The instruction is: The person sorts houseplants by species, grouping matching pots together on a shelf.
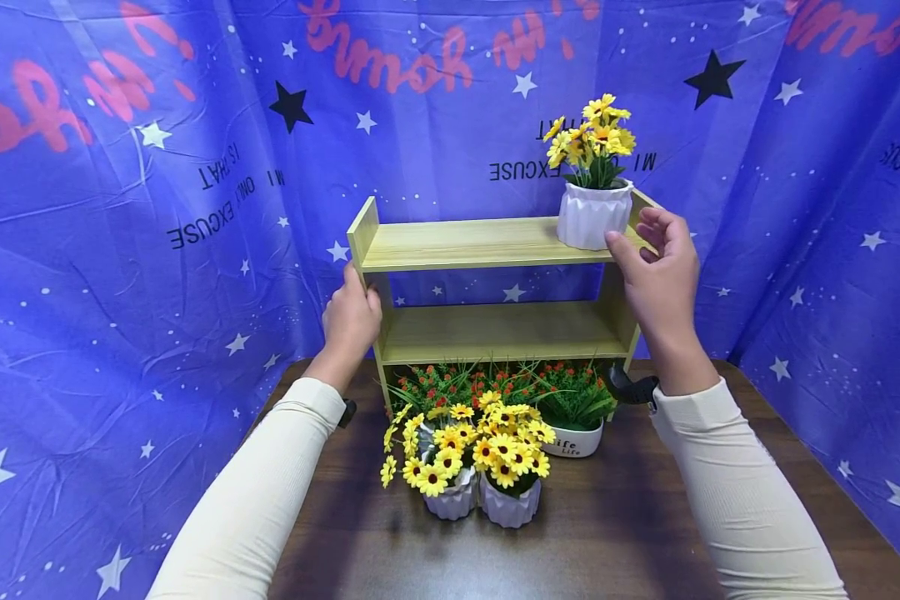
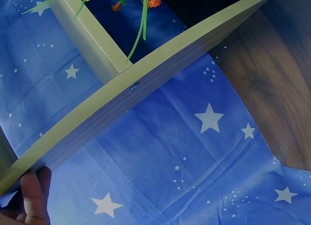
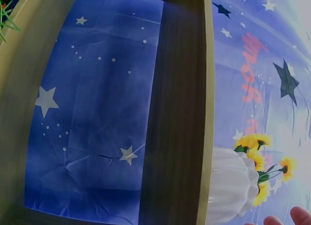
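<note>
A light wooden shelf (image 1: 502,329) with two boards stands on the table. At its left side panel (image 2: 131,84) my left hand (image 1: 351,315) grips the upright edge; in the left wrist view its fingers (image 2: 36,196) lie against the panel's outer face. On the top board, at the right end, sits a white fluted pot (image 1: 594,218) of yellow flowers (image 1: 596,142). Beside that pot is my right hand (image 1: 663,271), fingers loosely bent, thumb close to the pot's lower right side. Whether the thumb touches it I cannot tell. In the right wrist view only fingertips (image 3: 299,216) show.
In front of the shelf, two more white pots (image 1: 510,502) of yellow flowers stand side by side on the brown table (image 1: 607,525). Behind them, under the lower board, are red-flowered plants (image 1: 573,392), one in a white planter (image 1: 573,442). A blue star-patterned curtain (image 1: 442,150) hangs around.
</note>
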`<action>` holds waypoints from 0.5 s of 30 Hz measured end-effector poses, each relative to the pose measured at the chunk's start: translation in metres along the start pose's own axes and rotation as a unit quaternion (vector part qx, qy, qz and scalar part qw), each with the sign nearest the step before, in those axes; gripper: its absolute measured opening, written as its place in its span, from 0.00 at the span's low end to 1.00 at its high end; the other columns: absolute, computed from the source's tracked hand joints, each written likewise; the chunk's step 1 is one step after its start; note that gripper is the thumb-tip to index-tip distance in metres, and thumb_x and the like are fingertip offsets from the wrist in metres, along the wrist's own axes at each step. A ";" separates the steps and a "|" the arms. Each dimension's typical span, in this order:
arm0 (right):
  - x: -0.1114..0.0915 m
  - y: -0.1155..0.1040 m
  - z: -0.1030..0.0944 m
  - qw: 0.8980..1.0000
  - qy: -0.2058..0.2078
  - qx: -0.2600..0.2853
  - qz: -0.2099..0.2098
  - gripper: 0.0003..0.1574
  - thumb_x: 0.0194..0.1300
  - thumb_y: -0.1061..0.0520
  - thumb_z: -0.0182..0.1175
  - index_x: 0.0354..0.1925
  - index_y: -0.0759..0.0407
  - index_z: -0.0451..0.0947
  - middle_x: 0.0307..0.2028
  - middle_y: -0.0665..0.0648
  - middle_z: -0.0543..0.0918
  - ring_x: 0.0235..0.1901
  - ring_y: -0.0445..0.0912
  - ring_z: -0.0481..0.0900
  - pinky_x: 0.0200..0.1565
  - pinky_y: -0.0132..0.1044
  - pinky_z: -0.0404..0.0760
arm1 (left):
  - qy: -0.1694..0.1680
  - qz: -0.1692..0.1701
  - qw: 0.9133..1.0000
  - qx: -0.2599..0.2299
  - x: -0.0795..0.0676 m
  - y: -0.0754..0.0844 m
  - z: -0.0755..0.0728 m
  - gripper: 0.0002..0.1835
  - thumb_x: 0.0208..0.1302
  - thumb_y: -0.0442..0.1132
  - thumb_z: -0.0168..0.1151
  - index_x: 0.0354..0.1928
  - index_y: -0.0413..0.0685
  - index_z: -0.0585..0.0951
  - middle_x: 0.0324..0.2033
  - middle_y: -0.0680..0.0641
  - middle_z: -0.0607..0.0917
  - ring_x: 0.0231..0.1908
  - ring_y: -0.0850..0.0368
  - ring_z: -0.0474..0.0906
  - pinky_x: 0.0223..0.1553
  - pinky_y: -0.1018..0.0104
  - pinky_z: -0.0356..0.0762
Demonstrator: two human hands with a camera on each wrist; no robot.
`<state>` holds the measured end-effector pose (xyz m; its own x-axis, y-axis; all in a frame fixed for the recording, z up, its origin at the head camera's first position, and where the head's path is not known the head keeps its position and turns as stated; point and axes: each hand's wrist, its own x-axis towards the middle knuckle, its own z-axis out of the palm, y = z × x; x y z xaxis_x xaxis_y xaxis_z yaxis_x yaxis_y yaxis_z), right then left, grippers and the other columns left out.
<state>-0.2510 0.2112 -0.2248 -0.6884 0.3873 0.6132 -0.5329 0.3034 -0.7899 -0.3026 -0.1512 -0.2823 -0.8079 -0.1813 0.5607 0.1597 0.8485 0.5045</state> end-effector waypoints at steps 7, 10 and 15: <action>-0.019 0.006 -0.003 1.000 0.002 0.030 -0.002 0.31 0.61 0.57 0.69 0.60 0.63 0.72 0.56 0.56 0.77 0.56 0.46 0.75 0.55 0.35 0.72 | -0.003 0.000 1.000 0.001 0.001 -0.002 0.000 0.25 0.72 0.41 0.51 0.68 0.44 0.63 0.44 0.28 0.83 0.42 0.27 0.81 0.39 0.35 0.74; -0.028 0.011 -0.004 0.999 0.005 0.044 -0.007 0.31 0.60 0.59 0.70 0.59 0.63 0.73 0.55 0.55 0.77 0.55 0.46 0.76 0.54 0.34 0.73 | -0.003 0.000 1.000 0.001 0.001 -0.003 0.000 0.26 0.72 0.41 0.52 0.68 0.45 0.63 0.44 0.28 0.83 0.42 0.28 0.81 0.39 0.35 0.74; -0.047 0.020 -0.006 0.999 0.003 0.050 -0.014 0.30 0.61 0.60 0.70 0.59 0.63 0.73 0.55 0.53 0.77 0.55 0.46 0.76 0.52 0.32 0.74 | -0.005 0.002 1.000 -0.002 0.002 -0.003 0.000 0.25 0.72 0.41 0.52 0.68 0.45 0.62 0.44 0.28 0.83 0.42 0.28 0.81 0.39 0.34 0.74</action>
<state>-0.2260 0.2044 -0.2692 -0.6694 0.3847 0.6356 -0.5993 0.2260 -0.7680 -0.3049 -0.1542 -0.2825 -0.8133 -0.1719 0.5559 0.1657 0.8473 0.5046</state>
